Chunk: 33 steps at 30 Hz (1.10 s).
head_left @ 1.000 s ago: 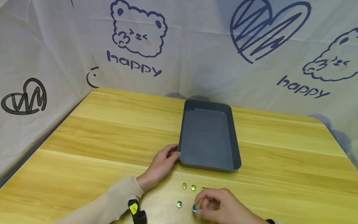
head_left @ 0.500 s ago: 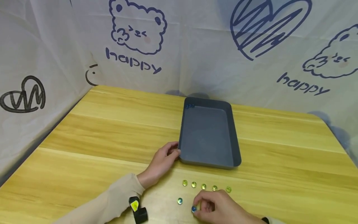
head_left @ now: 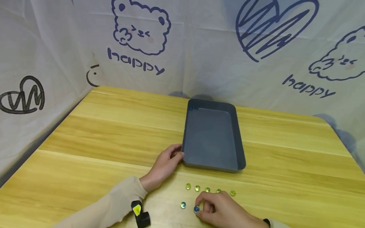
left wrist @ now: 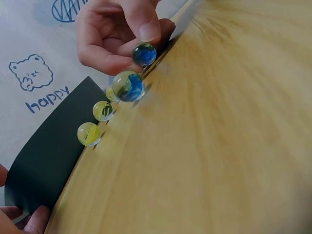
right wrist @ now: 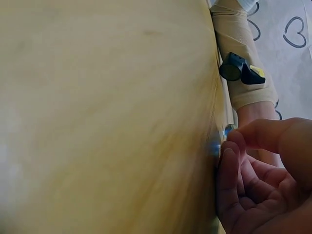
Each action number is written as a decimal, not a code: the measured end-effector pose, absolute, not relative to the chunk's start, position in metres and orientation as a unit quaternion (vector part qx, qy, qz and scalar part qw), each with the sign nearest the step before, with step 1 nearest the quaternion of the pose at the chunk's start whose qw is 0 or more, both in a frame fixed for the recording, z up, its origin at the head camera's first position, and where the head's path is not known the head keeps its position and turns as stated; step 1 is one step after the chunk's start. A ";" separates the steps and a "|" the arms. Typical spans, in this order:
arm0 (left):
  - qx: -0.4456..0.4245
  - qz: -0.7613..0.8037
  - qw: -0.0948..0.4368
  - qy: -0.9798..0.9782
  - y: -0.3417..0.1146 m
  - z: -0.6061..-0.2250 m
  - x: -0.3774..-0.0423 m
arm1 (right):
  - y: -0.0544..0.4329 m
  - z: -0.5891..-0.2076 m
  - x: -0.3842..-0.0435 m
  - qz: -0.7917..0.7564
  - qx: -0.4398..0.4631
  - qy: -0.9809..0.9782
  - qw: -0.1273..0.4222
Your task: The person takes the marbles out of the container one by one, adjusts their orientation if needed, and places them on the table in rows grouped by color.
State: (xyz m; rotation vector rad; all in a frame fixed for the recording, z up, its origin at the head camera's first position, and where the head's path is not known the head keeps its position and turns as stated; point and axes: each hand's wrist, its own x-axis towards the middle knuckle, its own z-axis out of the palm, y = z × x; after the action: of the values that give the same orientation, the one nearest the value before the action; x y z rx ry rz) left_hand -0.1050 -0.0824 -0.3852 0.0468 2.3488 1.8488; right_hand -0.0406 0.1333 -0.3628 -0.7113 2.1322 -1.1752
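My right hand [head_left: 219, 207] pinches a blue-and-clear marble [head_left: 196, 209] between thumb and forefinger, low over the table. In the left wrist view, that pinched marble [left wrist: 145, 54] shows just behind another blue marble [left wrist: 128, 87] that lies on the wood. From above, this second marble [head_left: 183, 205] sits left of the right hand. My left hand [head_left: 163, 166] rests on the table, its fingertips touching the left wall of a dark grey tray [head_left: 240, 148] near the front corner. In the right wrist view, my fingers mostly hide the pinched marble.
Several yellow-green marbles lie in a row between the tray and my right hand, the leftmost marble [head_left: 188, 186] among them. A few dark blue marbles [head_left: 194, 108] sit in the tray's far left corner. A white drawn-on cloth [head_left: 205, 63] hangs behind the wooden table [head_left: 99, 133].
The right hand, still pinching the blue marble, has shifted slightly left. The left hand stays against the tray. The head view has tilted a little.
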 end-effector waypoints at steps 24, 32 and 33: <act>0.019 0.622 0.075 0.779 -0.083 -0.385 -0.104 | 0.132 -0.364 -0.043 -0.421 -0.263 0.810 0.313; 0.015 0.620 0.074 0.781 -0.083 -0.385 -0.103 | 0.131 -0.363 -0.043 -0.422 -0.253 0.808 0.323; 0.014 0.621 0.075 0.780 -0.083 -0.385 -0.103 | 0.131 -0.363 -0.043 -0.421 -0.254 0.809 0.321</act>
State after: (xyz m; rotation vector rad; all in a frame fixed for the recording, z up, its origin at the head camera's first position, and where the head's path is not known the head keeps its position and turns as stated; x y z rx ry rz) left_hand -0.1032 -0.0831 -0.3846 0.0430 2.3418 1.8618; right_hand -0.0429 0.1313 -0.3633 -0.6675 2.1260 -1.1062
